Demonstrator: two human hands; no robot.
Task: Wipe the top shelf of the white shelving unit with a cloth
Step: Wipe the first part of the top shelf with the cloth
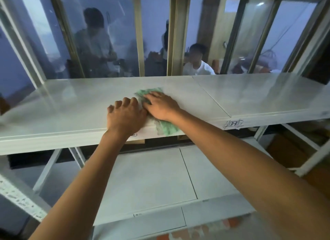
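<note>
Behind the shelving unit stood a glazed partition [155,34] with pale frames, and through the glass a few people could be made out dimly in a bluish room. From the single head view, the top shelf [71,104] of the white unit ran across the frame from left to right, its panels meeting at a seam right of centre, and a small handwritten label [234,124] sat on its near edge. A lower shelf [151,173] showed beneath, between the two forearms.

Both hands were at the middle of the top shelf, close together. The right hand [161,105] lay flat, fingers fairly straight, pressing down on the green cloth [151,92]. The cloth spread out on the shelf beyond the fingertips, and a part of it hung over the near edge below the wrist. The left hand [125,114] sat just left of it with its fingers curled; it touched the cloth's left edge, but I could not tell whether it pinched the cloth or merely rested on the shelf beside it.

As a judgement, wiping was under way near the middle. The surface was glossy and blurred, so no clean or dirty zones could be told apart; the long stretches to the far left and the right panel likely remained to be covered.
</note>
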